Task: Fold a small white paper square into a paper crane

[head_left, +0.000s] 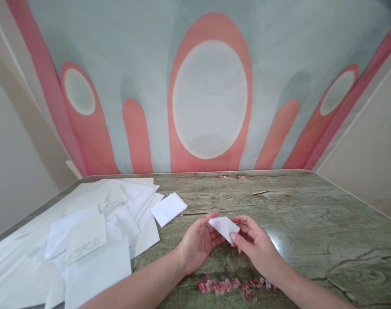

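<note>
Between my two hands is a small folded piece of white paper, raised a little over the table. My right hand pinches its right corner, the thumb on top and the fingers behind. My left hand is curled around the left side, its thumb by the paper's upper left corner and its other fingers underneath. Beyond my left hand, a small stack of folded white paper lies on the table.
A wide heap of loose white sheets covers the left part of the wood-grain table, some with printed lines. Pink blossoms are printed on the tabletop. A coral and grey-green patterned backdrop rises behind the far edge.
</note>
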The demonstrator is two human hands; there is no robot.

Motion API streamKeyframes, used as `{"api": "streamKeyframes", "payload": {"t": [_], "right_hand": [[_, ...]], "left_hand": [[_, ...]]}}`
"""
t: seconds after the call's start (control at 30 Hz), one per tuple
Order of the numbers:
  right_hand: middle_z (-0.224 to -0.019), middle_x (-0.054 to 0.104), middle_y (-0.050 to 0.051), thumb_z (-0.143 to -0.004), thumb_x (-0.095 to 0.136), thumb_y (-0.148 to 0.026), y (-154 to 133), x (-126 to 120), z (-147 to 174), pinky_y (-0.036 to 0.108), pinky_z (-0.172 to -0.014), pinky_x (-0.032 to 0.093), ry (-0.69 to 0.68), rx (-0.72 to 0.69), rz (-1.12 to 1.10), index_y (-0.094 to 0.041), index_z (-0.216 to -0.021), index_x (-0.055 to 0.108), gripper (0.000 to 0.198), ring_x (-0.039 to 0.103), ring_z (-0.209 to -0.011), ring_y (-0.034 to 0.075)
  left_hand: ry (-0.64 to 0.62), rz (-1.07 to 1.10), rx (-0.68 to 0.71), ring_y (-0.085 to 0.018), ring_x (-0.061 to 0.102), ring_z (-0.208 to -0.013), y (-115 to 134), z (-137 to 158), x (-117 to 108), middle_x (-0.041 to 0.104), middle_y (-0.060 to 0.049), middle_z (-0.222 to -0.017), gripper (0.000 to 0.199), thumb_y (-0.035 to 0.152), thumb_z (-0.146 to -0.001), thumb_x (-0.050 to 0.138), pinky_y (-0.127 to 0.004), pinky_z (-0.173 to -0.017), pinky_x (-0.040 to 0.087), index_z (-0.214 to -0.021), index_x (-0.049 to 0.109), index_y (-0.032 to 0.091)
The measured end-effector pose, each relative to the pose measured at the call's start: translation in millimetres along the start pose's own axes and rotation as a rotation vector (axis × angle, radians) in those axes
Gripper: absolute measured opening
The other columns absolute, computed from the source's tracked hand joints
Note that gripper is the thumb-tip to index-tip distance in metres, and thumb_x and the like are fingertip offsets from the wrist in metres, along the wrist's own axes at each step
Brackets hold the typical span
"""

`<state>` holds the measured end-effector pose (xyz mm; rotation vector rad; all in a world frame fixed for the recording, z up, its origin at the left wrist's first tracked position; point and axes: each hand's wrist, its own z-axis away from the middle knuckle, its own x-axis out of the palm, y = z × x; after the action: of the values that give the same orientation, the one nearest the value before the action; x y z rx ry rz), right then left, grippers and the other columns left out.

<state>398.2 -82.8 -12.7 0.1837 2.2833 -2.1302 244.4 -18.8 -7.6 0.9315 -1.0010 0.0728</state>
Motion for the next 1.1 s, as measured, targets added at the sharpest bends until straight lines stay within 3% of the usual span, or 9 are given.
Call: {"api": "streamKeyframes", "payload": {"t": [0.1,0.37,0.53,0.8,1.1], "right_hand": [[-0.071,0.058,0.000,-0.082,0.053,-0.035,-1.1,-0.7,-0.1,0.024,-0.054,0.041,-0.004,0.006,0.021,-0.019,-0.097,0.048,0.023,0.053,-0.063,0.014],[-0.070,0.056,-0.002,-0.083,0.053,-0.035,-1.6,-3.3,0.8,0.022,-0.054,0.039,-0.010,-0.025,0.095,-0.019,-0.093,0.053,0.019,0.051,-0.062,0.012],[-0.069,0.055,-0.001,-0.083,0.052,-0.039,-2.0,-2.9,1.6,0.022,-0.053,0.038,-0.005,-0.033,0.131,-0.018,-0.090,0.055,0.023,0.050,-0.060,0.012],[-0.070,0.056,-0.002,-0.082,0.054,-0.040,-7.3,-4.0,2.9,0.021,-0.052,0.037,-0.048,-0.016,0.057,-0.020,-0.095,0.051,0.024,0.050,-0.060,0.012],[-0.064,0.052,-0.002,-0.084,0.052,-0.039,-13.2,-5.8,4.9,0.022,-0.053,0.037,-0.040,-0.052,0.166,-0.017,-0.081,0.058,0.023,0.047,-0.059,0.011]], "left_hand": [[0.015,-0.011,-0.016,-0.020,0.059,-0.090,0.0,0.1,0.1,0.065,-0.007,-0.091,0.032,0.040,-0.077,0.060,-0.034,-0.085,0.041,-0.099,0.056,0.017],[-0.091,-0.092,0.022,-0.016,0.059,-0.081,1.9,2.7,0.3,0.065,-0.007,-0.088,0.027,0.018,-0.069,0.071,-0.030,-0.080,0.040,-0.093,0.060,0.014],[-0.112,-0.120,-0.023,-0.014,0.059,-0.075,2.9,2.7,-1.3,0.066,-0.006,-0.083,0.027,0.018,-0.066,0.073,-0.026,-0.075,0.040,-0.091,0.064,0.012],[-0.187,-0.206,-0.109,-0.016,0.060,-0.081,11.4,4.3,-1.4,0.068,-0.010,-0.092,0.030,0.022,-0.067,0.074,-0.027,-0.079,0.040,-0.094,0.068,0.011],[-0.114,-0.377,-0.093,-0.016,0.061,-0.075,20.0,1.8,-7.3,0.070,-0.006,-0.083,0.033,0.022,-0.057,0.080,-0.029,-0.076,0.042,-0.087,0.070,0.013]]}}
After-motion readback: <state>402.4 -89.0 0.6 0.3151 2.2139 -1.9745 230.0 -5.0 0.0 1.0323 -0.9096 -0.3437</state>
